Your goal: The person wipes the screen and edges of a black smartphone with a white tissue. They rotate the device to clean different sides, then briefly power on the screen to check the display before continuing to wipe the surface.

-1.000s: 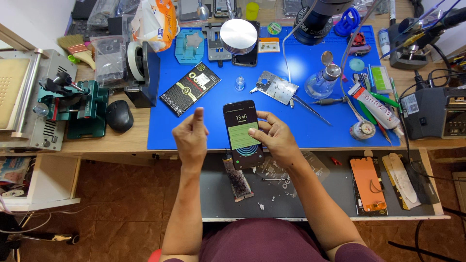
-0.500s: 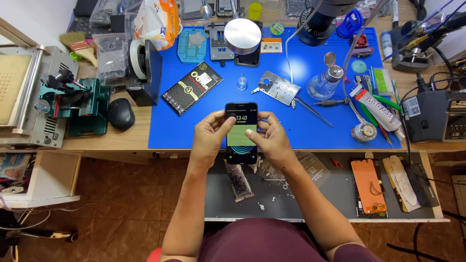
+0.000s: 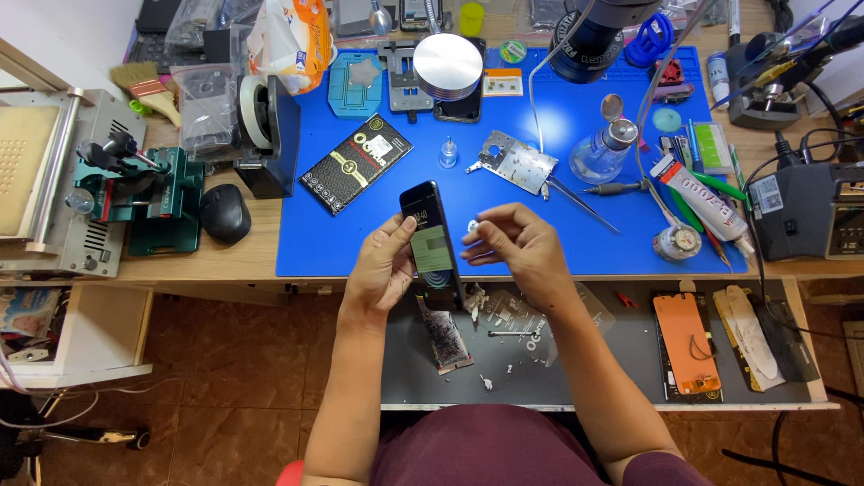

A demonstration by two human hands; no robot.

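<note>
Blue rubbery work mat (image 3: 576,243), rectangular, smooth, covering the wooden bench's middle. Slim black smartphone (image 3: 432,245), glossy lit screen, tilted above the mat's near edge. Your left hand (image 3: 382,265) wraps its left side; your right hand (image 3: 513,247) hovers beside it, fingers curled, pinching something tiny and pale.

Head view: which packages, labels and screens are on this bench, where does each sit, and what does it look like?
Phone: held in the left hand, the right hand beside it, dark slab, lit green screen.
Flat box: blue mat, left of centre, black rectangle, white label, gold print.
Glue tube: mat's right edge, white, red lettering.
Snack bag: bench back, orange and white.
Orange sheet: lower tray, right, rectangular.
</note>
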